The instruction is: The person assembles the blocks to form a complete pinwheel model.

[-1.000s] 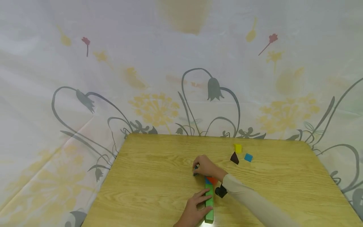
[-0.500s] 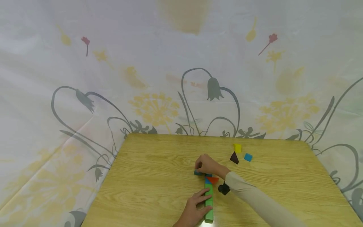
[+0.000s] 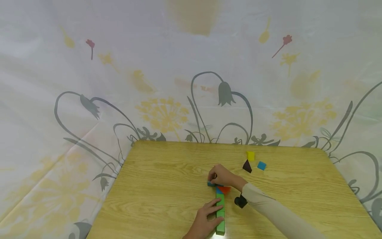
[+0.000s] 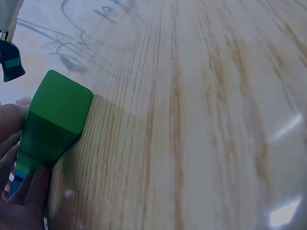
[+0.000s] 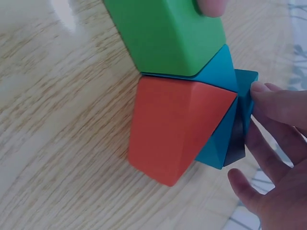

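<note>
My left hand (image 3: 204, 220) lies along a row of green blocks (image 3: 220, 223), its fingers and thumb holding them from the sides; the left wrist view shows the green end block (image 4: 61, 103) between them. Beyond the row, a blue wedge (image 3: 219, 190) and a red triangular block (image 3: 224, 189) touch its far end. My right hand (image 3: 223, 176) pinches a blue block (image 3: 210, 183) at the far side of these pieces. In the right wrist view, the right fingers (image 5: 283, 108) hold that blue block (image 5: 247, 81) against another blue piece, with a dark piece (image 5: 236, 143) between.
Further back on the wooden table (image 3: 167, 166) lie a yellow block (image 3: 250, 156), a dark triangular block (image 3: 247, 166) and a blue block (image 3: 261, 165). A black object (image 3: 240, 201) shows by my right wrist. A patterned cloth (image 3: 179, 83) hangs behind the table.
My right hand has moved a little to the right with the blue block, bringing it up to the far end of the row. My left hand has stayed in place.
</note>
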A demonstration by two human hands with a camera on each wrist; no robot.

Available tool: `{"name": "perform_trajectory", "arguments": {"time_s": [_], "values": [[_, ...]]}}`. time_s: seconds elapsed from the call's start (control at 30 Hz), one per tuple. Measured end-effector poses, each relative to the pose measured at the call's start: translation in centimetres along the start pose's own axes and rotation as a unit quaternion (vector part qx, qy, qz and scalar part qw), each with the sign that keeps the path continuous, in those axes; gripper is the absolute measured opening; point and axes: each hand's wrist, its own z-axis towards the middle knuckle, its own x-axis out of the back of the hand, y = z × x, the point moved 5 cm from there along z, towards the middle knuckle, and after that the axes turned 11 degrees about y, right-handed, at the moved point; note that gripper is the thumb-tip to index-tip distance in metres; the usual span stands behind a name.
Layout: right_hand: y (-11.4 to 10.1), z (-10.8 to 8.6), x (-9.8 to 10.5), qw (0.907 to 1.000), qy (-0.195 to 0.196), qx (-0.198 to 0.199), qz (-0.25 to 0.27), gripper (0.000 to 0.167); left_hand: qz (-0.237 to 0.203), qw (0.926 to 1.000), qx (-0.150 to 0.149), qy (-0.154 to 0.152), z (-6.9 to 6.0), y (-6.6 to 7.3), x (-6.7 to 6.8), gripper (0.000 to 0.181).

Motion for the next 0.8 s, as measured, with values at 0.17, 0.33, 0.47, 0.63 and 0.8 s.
{"name": "perform_trajectory", "arguments": {"time_s": [0.17, 0.33, 0.47, 0.63, 0.8], "values": [[0.0, -0.5, 0.2, 1.0, 0.004, -0.002, 0.003, 0.008, 0.006, 1.0, -0.003, 0.0, 0.0, 0.0, 0.0, 0.043], [0.2, -0.7, 0.1, 0.9999, 0.005, -0.007, 0.007, 0.007, 0.004, 1.0, 0.006, -0.006, 0.1, -0.2, -0.1, 0.044], [0.3, -0.9, -0.1, 0.9999, 0.006, -0.011, 0.003, 0.009, 0.006, 1.0, 0.003, -0.005, 0.1, -0.3, -0.1, 0.044], [0.0, -1.0, 0.0, 0.9999, 0.007, -0.007, 0.009, 0.009, 0.008, 1.0, 0.0, -0.003, 0.1, -0.3, -0.1, 0.044], [0.0, -1.2, 0.0, 0.9998, 0.016, 0.0, 0.009, 0.01, 0.009, 0.9999, 0.002, -0.003, 0.1, -0.3, -0.1, 0.044]]}}
